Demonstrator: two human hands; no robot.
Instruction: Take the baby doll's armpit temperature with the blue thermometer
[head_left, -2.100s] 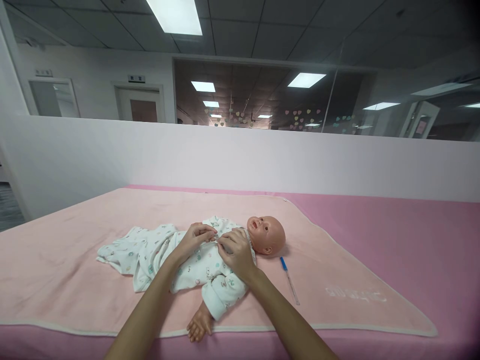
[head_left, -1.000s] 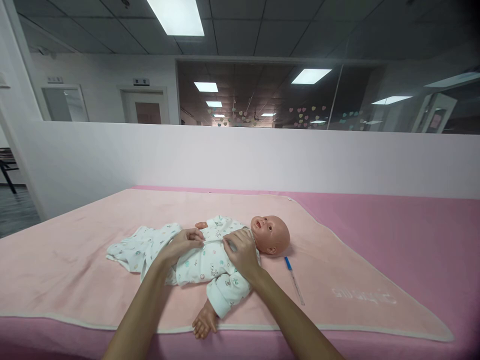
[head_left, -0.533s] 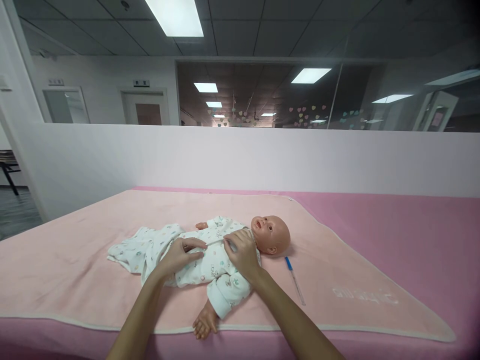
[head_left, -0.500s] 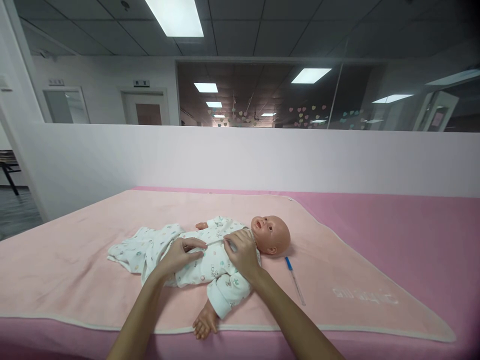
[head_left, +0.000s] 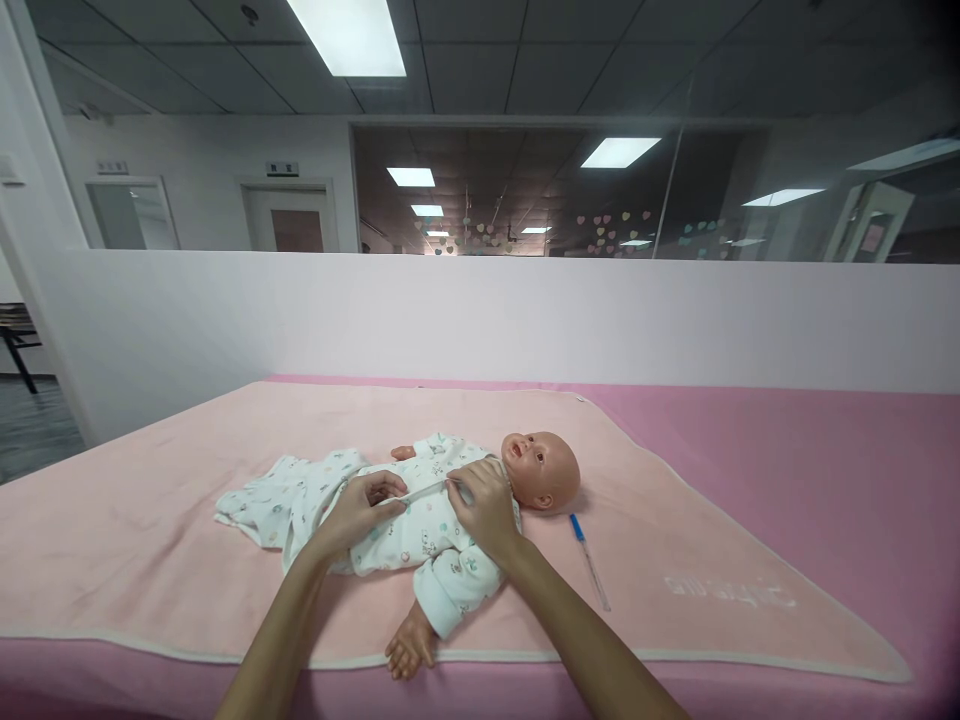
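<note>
From my head camera, the doll lies on its back across the blanket, head to my right, close to the near hem. It wears a white printed suit, whose loose legs trail flat to my left. My left hand sits on the doll's belly, fingers curled and pinching the suit's front edge. My right hand rests on the chest just below the chin, fingers bent and gripping the same front edge by the collar, so a short stretch of the seam runs between my two hands. The doll's bare hand touches the blanket's hem. A thin stick with a blue end lies on the blanket just beside the head, apart from it. The blanket covers a pink bed, with a white wall behind.
</note>
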